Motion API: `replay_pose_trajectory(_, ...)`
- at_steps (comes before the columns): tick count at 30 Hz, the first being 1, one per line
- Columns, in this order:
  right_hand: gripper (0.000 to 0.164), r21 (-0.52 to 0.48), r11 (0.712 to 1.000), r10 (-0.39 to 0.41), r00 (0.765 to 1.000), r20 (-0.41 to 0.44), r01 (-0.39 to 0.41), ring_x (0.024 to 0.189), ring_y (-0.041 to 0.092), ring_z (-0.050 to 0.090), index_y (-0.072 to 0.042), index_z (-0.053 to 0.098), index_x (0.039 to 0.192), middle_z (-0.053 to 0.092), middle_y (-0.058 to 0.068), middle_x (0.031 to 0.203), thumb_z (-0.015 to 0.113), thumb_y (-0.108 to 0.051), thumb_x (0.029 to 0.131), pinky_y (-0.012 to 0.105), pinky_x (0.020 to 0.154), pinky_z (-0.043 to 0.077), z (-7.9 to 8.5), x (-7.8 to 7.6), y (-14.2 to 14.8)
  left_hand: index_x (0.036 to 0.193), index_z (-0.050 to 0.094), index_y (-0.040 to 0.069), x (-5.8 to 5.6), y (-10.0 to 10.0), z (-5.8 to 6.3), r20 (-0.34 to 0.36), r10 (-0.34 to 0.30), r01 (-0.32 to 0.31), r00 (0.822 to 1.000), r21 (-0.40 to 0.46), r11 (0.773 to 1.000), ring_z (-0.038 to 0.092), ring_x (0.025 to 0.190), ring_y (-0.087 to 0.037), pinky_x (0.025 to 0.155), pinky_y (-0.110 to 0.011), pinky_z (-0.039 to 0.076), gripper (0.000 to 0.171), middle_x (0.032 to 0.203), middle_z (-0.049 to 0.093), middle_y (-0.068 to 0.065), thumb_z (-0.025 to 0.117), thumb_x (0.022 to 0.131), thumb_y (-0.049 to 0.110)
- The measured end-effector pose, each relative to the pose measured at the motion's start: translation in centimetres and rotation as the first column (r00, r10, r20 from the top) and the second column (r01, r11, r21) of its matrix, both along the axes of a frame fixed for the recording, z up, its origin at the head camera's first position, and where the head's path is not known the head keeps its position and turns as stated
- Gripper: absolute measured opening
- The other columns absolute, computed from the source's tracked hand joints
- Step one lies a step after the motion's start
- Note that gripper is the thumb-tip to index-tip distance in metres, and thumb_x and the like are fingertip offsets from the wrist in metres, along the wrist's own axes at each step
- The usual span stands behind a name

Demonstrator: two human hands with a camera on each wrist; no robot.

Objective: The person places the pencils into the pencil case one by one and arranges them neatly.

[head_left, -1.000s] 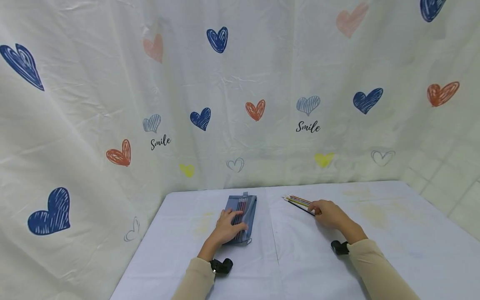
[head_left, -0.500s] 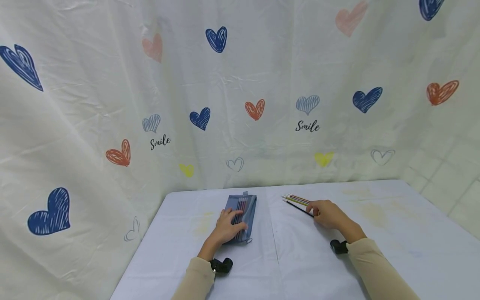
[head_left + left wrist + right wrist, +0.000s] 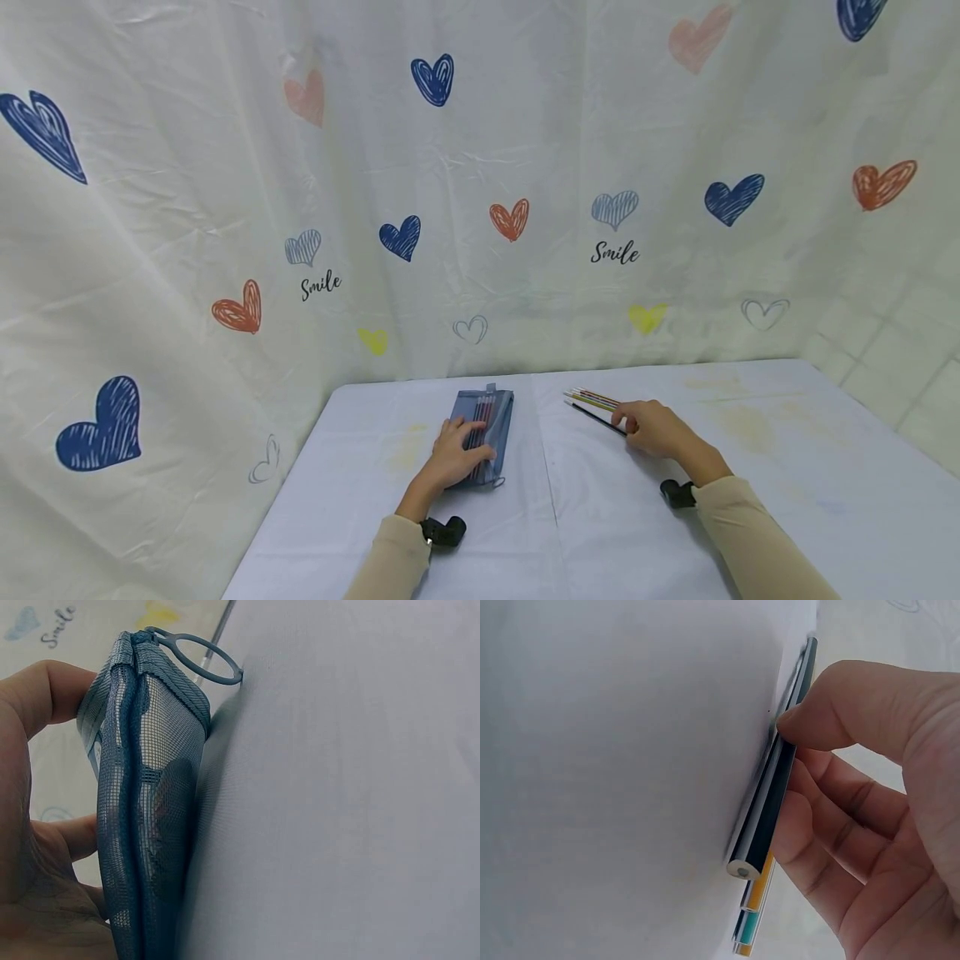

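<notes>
A flat blue mesh pencil case (image 3: 501,417) lies left of the middle of the white table, a row of pencils showing at its face; whether they are inside or on top I cannot tell. My left hand (image 3: 450,457) rests on it with fingers and thumb spread. In the left wrist view the case (image 3: 161,750) stands edge-on, its zipper and ring pull visible. On the right, my right hand (image 3: 654,427) pinches a black pencil (image 3: 769,802) between thumb and fingers. Beside it lie several coloured pencils (image 3: 592,397), partly hidden by the hand.
A white cloth covers the table (image 3: 600,533). Behind it hangs a pale curtain (image 3: 547,300) printed with hearts. Black wrist cameras sit on both wrists; the left camera (image 3: 444,532) is close above the table.
My right hand has shifted slightly left, and the black pencil now lies a little farther apart from the coloured ones. The left hand and the pencil case have stayed in place.
</notes>
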State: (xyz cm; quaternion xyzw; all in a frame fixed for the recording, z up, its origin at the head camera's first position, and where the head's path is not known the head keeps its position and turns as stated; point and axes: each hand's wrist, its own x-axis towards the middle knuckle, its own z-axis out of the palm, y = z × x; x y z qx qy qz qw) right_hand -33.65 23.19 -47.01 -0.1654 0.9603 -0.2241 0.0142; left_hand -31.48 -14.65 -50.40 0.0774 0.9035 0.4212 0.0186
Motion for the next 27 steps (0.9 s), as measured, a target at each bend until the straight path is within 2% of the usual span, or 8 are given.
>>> replay_pose_trajectory(5,0.028,-0.01,1.0,0.005,1.0,-0.015,-0.005,0.069,0.016,0.05,-0.009,0.069,0.106,0.058,0.001,0.08,0.067,0.003,0.08,0.03,0.062,0.04,0.02,-0.05,-0.02,0.144,0.058,0.021,-0.03,0.0,0.05,-0.003,-0.001,0.001,1.0,-0.005,1.0,0.009,0.157,-0.05,0.113,-0.08,0.018,0.066,0.167,0.028,-0.02,0.071,0.083,0.041)
replay_pose_trajectory(12,0.028,-0.048,0.999,-0.022,1.0,0.02,0.023,0.066,0.015,0.052,-0.009,0.069,0.108,0.059,0.002,0.081,0.065,0.001,0.082,0.028,0.057,0.042,0.01,-0.22,0.01,0.145,0.057,0.021,-0.13,0.02,0.0,-0.007,-0.002,0.002,1.0,-0.012,1.0,0.009,0.157,-0.049,0.114,-0.08,0.018,0.067,0.167,0.028,-0.019,0.071,0.083,0.042)
replay_pose_trajectory(20,0.028,-0.132,0.991,0.034,0.999,0.007,-0.033,0.067,0.015,0.052,-0.008,0.069,0.107,0.06,0.001,0.079,0.066,0.002,0.081,0.029,0.059,0.043,0.01,-0.05,-0.46,0.144,0.059,0.02,0.04,0.03,0.13,-0.022,-0.006,0.006,1.0,-0.008,1.0,0.009,0.157,-0.05,0.114,-0.079,0.017,0.066,0.166,0.029,-0.021,0.071,0.082,0.041)
replay_pose_trajectory(27,0.028,-0.155,0.987,0.04,0.999,0.032,-0.035,0.069,0.015,0.053,-0.009,0.069,0.109,0.062,0.001,0.08,0.066,0.001,0.083,0.029,0.06,0.044,-0.05,-0.24,-0.79,0.144,0.058,0.02,-0.02,0.03,0.01,-0.015,0.001,-0.001,1.0,-0.013,1.0,0.009,0.157,-0.049,0.114,-0.079,0.017,0.065,0.167,0.028,-0.021,0.071,0.083,0.041)
